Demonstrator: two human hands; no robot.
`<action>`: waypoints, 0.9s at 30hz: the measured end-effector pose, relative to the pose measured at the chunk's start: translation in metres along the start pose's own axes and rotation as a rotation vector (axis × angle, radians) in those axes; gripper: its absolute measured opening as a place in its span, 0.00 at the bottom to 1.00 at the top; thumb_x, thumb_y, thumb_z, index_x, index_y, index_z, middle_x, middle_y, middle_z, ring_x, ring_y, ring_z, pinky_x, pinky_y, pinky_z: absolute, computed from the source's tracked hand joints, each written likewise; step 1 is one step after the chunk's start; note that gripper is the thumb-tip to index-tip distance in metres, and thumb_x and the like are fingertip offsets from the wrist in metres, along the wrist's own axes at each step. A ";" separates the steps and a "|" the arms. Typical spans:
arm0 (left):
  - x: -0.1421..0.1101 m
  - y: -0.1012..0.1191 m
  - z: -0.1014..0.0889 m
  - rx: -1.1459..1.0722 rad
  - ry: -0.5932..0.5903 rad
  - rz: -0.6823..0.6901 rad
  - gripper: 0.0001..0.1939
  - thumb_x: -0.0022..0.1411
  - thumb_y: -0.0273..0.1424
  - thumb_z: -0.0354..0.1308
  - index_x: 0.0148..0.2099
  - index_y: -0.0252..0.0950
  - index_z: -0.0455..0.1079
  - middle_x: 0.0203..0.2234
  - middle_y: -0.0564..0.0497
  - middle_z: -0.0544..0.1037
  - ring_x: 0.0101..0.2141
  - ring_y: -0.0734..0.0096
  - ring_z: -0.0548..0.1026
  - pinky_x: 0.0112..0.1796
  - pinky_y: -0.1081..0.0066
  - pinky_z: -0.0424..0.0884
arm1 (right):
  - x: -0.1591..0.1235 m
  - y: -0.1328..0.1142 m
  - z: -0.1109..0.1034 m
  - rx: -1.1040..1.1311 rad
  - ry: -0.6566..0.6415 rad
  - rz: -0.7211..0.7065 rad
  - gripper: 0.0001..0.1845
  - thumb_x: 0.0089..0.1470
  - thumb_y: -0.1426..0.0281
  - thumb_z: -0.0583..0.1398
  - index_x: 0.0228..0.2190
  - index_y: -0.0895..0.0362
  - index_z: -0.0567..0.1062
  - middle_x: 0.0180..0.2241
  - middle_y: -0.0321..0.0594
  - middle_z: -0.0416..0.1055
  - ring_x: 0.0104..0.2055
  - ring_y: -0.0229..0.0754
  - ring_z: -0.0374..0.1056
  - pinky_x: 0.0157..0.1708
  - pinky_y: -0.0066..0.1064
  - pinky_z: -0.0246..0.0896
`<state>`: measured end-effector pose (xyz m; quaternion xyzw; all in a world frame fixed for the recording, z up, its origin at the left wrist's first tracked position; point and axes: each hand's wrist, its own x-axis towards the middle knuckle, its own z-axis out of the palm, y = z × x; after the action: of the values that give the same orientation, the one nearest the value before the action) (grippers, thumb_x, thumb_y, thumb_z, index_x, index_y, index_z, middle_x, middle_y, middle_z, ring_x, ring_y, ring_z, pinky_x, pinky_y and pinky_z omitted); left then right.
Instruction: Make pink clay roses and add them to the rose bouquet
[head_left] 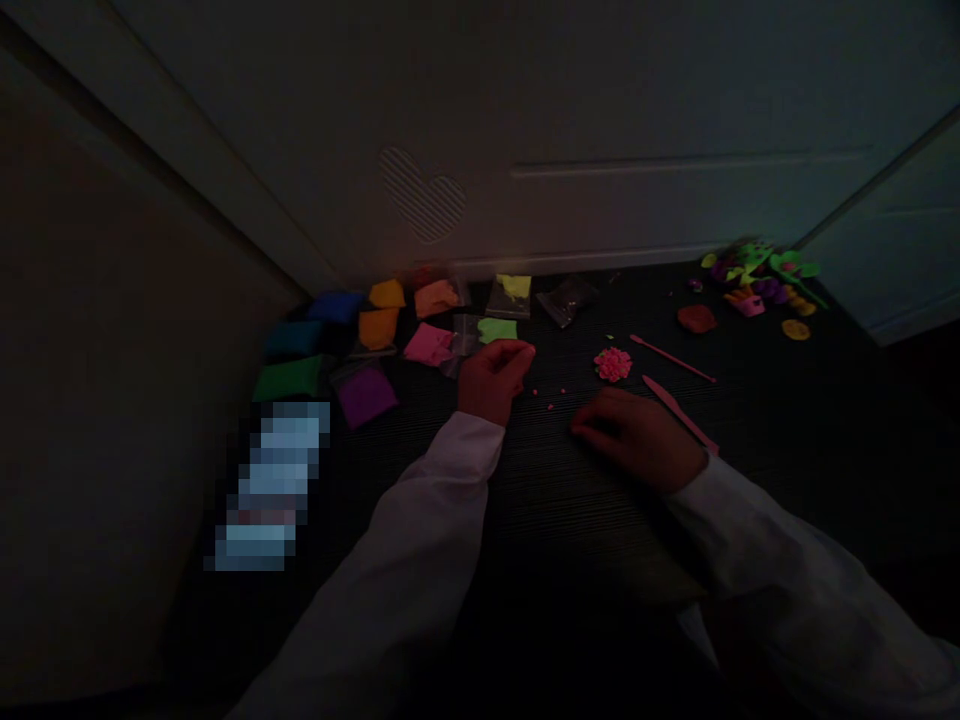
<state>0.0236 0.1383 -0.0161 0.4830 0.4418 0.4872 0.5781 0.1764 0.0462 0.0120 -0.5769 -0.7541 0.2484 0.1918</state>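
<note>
My left hand [495, 380] is closed in a pinch above the dark table, thumb and forefinger together. A pinkish spot shows at the fingertips, but I cannot make out whether it is clay. Low over the table, my right hand [637, 435] is closed with curled fingers, their inner side hidden in shadow. Just beyond it lies a pink clay flower [613, 364] with many small petals. A few tiny pink clay bits [550, 407] are scattered between the hands. To the right rest a pink clay knife [679, 412] and a thin pink modelling stick [673, 358].
Bags of coloured clay, among them purple [364, 393], green [289, 380] and pink [429, 344], spread across the left and back. A blurred bright screen [274, 485] lies at left. Finished colourful clay pieces [765, 275] sit at the back right, near a red lump [697, 318]. A wall [637, 120] stands behind.
</note>
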 end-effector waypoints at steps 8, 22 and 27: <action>-0.003 0.009 0.005 -0.019 0.042 -0.031 0.07 0.42 0.32 0.58 0.26 0.34 0.68 0.12 0.59 0.62 0.12 0.84 0.57 0.13 0.79 0.51 | 0.002 -0.020 0.023 -0.048 0.022 -0.069 0.07 0.49 0.67 0.55 0.30 0.54 0.71 0.31 0.36 0.66 0.36 0.38 0.58 0.39 0.34 0.49; 0.001 0.000 -0.001 -0.021 -0.009 -0.018 0.11 0.43 0.36 0.59 0.29 0.34 0.68 0.15 0.58 0.64 0.14 0.85 0.58 0.14 0.80 0.53 | 0.008 -0.015 0.027 -0.010 0.108 -0.074 0.09 0.49 0.69 0.54 0.34 0.55 0.72 0.33 0.39 0.65 0.38 0.39 0.59 0.40 0.34 0.55; 0.000 0.003 0.002 -0.050 0.018 -0.025 0.10 0.43 0.34 0.59 0.28 0.33 0.67 0.14 0.59 0.64 0.13 0.85 0.58 0.13 0.80 0.51 | -0.014 -0.029 0.010 0.159 0.146 -0.032 0.10 0.50 0.70 0.53 0.36 0.55 0.70 0.35 0.40 0.65 0.38 0.36 0.61 0.40 0.31 0.58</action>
<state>0.0248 0.1384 -0.0131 0.4584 0.4405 0.4950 0.5923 0.1521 0.0248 0.0213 -0.5643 -0.7251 0.2618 0.2954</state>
